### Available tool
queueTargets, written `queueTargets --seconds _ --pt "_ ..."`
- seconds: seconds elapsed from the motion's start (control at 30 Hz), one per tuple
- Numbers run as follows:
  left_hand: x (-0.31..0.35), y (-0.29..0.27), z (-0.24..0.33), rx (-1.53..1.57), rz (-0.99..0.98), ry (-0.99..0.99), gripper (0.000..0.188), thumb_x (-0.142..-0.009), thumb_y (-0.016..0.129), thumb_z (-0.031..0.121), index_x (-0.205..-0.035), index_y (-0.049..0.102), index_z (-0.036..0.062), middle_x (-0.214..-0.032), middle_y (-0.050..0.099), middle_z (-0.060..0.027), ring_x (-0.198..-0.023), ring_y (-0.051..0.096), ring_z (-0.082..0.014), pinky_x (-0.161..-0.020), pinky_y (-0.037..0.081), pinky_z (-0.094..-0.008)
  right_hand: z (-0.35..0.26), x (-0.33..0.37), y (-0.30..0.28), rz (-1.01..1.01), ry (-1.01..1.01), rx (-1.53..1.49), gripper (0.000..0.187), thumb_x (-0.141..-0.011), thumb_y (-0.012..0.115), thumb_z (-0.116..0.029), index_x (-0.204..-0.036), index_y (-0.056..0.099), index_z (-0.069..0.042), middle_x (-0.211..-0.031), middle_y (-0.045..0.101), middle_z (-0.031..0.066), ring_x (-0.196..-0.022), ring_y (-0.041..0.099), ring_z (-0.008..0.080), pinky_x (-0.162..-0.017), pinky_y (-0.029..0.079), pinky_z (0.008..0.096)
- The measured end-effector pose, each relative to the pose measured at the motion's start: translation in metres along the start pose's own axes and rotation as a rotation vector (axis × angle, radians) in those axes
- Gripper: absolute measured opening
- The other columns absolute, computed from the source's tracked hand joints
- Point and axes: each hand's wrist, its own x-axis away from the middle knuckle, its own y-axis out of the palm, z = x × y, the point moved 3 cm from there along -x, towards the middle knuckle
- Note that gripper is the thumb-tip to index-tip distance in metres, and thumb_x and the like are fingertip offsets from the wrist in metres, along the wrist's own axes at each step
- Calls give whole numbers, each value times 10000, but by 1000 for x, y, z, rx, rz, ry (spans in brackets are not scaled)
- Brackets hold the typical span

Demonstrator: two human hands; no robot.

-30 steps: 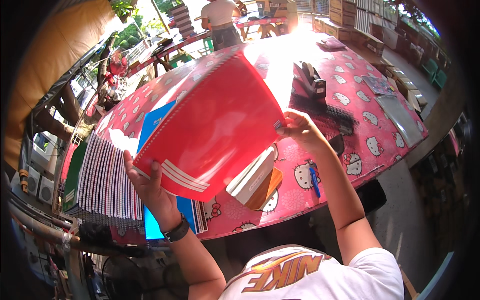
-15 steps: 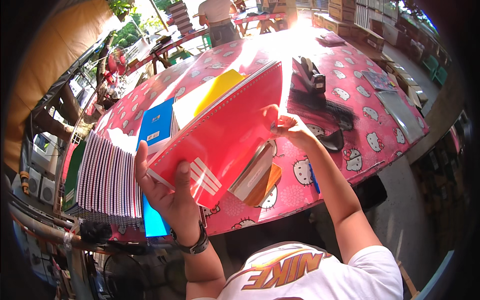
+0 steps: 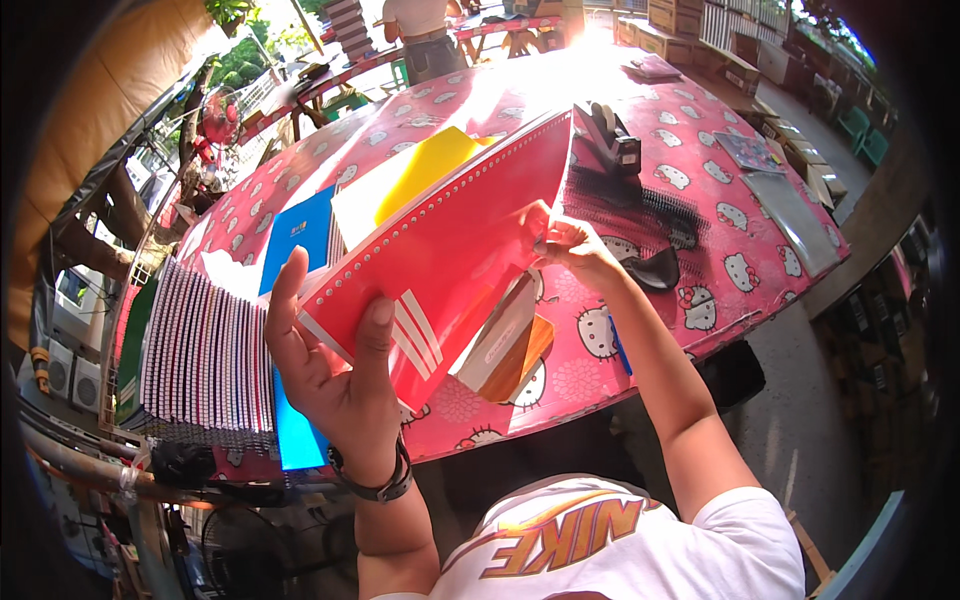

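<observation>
A red-covered notebook (image 3: 465,255) is held tilted above the table, a row of punched holes along its upper long edge and white stripes near its lower left corner. My left hand (image 3: 340,385) grips its left end, thumb on the cover and fingers at the edge. With fingertips pinched together, my right hand (image 3: 578,252) holds its right edge. Partly hidden under the notebook is a brown and grey patterned booklet (image 3: 513,345). Behind it lie a yellow-covered notebook (image 3: 425,175) and a blue-covered notebook (image 3: 298,238).
Spiral-bound notebooks (image 3: 205,350) stand stacked at the left of the pink patterned table (image 3: 700,290). Black binding coils (image 3: 640,212), a tape dispenser (image 3: 612,140) and a clear plastic sleeve (image 3: 793,222) lie right. Another person (image 3: 425,40) stands at the back.
The red notebook and both hands have shifted slightly with the view. The cover's lower part bends a little more, and both hands keep their hold.
</observation>
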Motion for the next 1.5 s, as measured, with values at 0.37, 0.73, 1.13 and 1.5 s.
queueTargets --seconds 0.37,0.73,1.13,1.5 --pt "5 -6 -1 -27 31 33 584 -757 710 37 -1264 421 -3 -1164 493 -100 -994 540 -172 -845 487 -294 -7 8 5 22 -4 -21 234 -780 702 -142 -990 619 -83 -900 621 -5 -767 593 105 -692 509 290" --pt "5 0 3 52 19 30 586 -749 711 15 -1254 415 -13 -1239 486 -120 -998 572 -183 -837 497 -287 9 2 2 65 -2 10 270 -781 682 -100 -1036 598 -66 -891 621 19 -759 617 134 -700 508 297" --pt "6 -1 5 -90 4 -61 601 -733 712 -9 -1258 420 2 -1158 505 -108 -1005 553 -181 -858 488 -300 18 10 5 80 28 -38 244 -764 713 -171 -957 606 -66 -830 631 21 -724 613 134 -699 487 294" --pt "12 -56 -111 -4 -140 -354 382 -749 702 16 -1094 540 48 -1052 573 -64 -975 547 -136 -858 450 -276 0 120 30 107 -65 649 169 -799 660 -53 -965 628 -68 -779 617 44 -700 558 99 -620 468 266"
